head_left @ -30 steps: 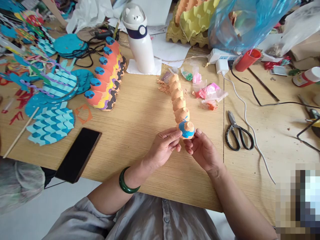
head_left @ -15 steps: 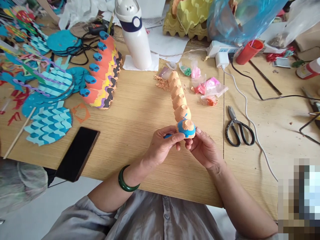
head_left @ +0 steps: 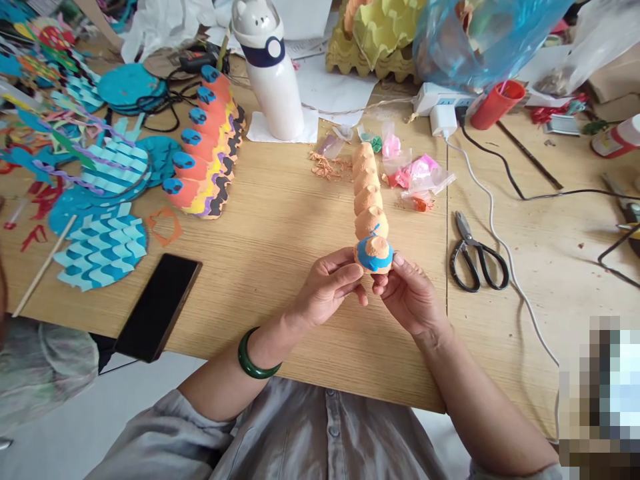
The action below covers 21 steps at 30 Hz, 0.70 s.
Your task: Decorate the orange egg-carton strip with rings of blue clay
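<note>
In with the left hand [head_left: 323,290], fingers pinched nearly together on the left side of the near cup, on an orange egg-carton strip [head_left: 367,200] pointing away above or on the table [head_left: 260,227]; too hard a press there, and likely to dent the cup or smear the blue patch [head_left: 373,263]. Across to the right hand [head_left: 413,297], thumb closed against the right edge, other fingers curled low: with an uneven tug, could skew the end cup or peel the blue. Held only at the near end, so could bend at a narrow join; with a swing of the far end, could pick up crumbs. Now around, from the left: a wooden stick [head_left: 45,265], a blue scale-patterned disc [head_left: 103,250], a phone [head_left: 159,307], a painted egg-carton piece [head_left: 205,153], then a white bottle [head_left: 277,100]. Next, orange shavings [head_left: 325,167] just beside the far end, in the way of any leftward sweep; pink packets [head_left: 417,172] crowding the right; beyond, scissors [head_left: 466,235] and a white cable [head_left: 492,210], both apart from the strip.
</note>
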{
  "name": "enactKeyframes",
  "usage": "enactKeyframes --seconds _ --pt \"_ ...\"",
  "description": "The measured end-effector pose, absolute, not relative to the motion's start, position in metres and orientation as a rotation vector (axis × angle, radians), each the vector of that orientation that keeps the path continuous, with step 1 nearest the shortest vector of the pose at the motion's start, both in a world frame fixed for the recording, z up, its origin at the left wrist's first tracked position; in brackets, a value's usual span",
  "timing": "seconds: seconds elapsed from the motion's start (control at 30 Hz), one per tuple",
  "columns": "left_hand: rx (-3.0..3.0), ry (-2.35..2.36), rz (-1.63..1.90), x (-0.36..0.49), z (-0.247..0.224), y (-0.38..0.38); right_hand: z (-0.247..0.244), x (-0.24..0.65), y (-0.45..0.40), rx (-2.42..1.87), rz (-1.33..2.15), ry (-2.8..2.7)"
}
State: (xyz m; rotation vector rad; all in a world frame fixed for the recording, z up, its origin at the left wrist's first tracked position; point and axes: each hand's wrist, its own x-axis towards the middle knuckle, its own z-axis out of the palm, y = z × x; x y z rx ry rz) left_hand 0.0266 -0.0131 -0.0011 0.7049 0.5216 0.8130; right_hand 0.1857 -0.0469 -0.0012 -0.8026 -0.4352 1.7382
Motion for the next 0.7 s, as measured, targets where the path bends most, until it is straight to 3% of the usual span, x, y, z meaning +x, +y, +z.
enactKeyframes --seconds 0.43,0.7 --pt "0.906 0.711 0.991 0.032 -0.001 -0.020 0.002 0.174 -0.053 -0.868 1.646 -0.525" --pt "0.795 0.617 0.849 0.028 -0.001 -0.017 -0.001 0.176 -0.049 -0.877 1.612 -0.490"
